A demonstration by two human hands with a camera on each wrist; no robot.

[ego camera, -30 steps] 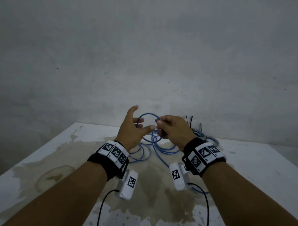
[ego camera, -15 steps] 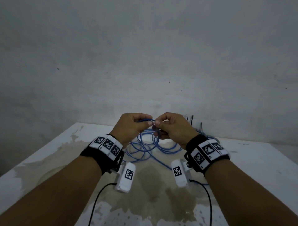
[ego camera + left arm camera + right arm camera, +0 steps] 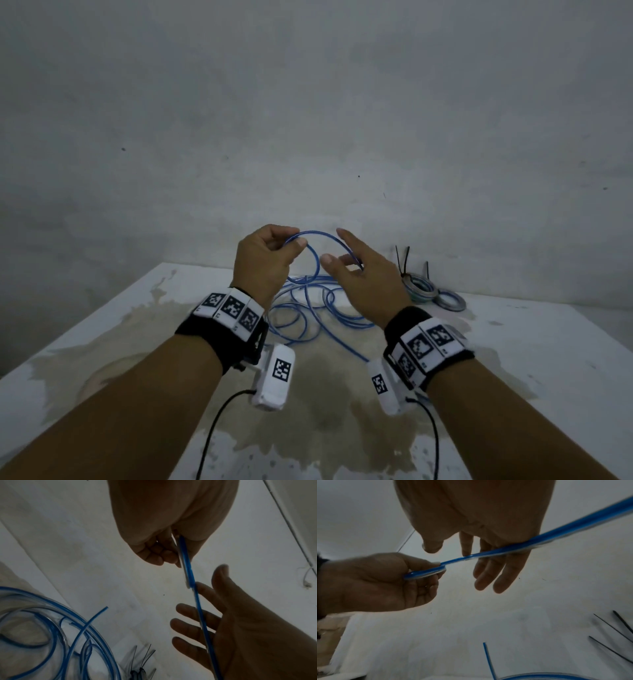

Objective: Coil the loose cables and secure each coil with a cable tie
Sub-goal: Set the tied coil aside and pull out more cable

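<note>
Blue plastic cable [image 3: 310, 260] is looping in pinching left hand [image 3: 262, 262]; right hand [image 3: 359, 274] is spreading open, empty, beside tied grey coils [image 3: 419, 291]; remainder uncoiled.

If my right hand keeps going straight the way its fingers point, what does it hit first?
Probably nothing close: the right hand has its fingers open, pointing up and away toward the wall, with the blue cable already lying across them. Depth to the wall is unclear.
</note>
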